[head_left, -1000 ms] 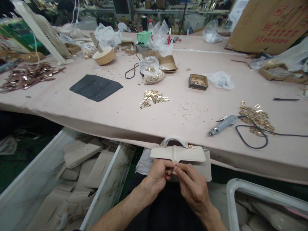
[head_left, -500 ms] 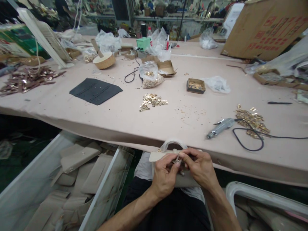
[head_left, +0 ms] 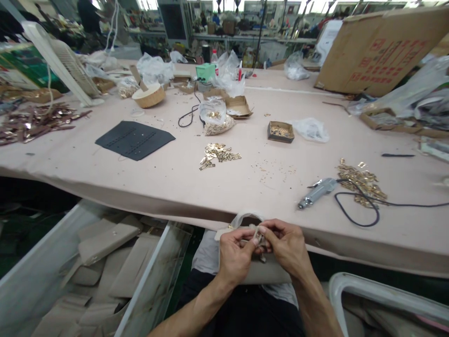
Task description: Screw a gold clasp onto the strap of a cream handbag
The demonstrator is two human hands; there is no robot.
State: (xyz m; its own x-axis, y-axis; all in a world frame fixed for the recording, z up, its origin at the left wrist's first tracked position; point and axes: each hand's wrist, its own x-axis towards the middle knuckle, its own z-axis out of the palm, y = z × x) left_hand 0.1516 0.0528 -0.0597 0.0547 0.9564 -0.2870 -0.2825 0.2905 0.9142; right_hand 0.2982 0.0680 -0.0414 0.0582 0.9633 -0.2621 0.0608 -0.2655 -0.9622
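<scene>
A beige handbag (head_left: 270,272) rests on my lap against the table's edge, its pale wrapped handle (head_left: 246,216) standing up at the back. Over its front, my left hand (head_left: 235,255) is closed, thumb and fingers pinching a small strap piece with a metal fitting (head_left: 258,235). My right hand (head_left: 288,244) pinches the same piece from the other side. The fingertips of both hands meet there and partly hide it. Gold metal plates (head_left: 219,153) lie in a pile on the table beyond the bag.
On the right are an electric screwdriver (head_left: 317,193) with a looping cord and a pile of gold fittings (head_left: 361,180). A small box of screws (head_left: 280,132) and a dark sheet (head_left: 135,139) lie farther back. Bins with beige bags (head_left: 108,243) flank me below the table.
The view has tilted up slightly, so the table sits lower in it. Both hands stay at the small strap piece, with the fingers shifted a little around it.
</scene>
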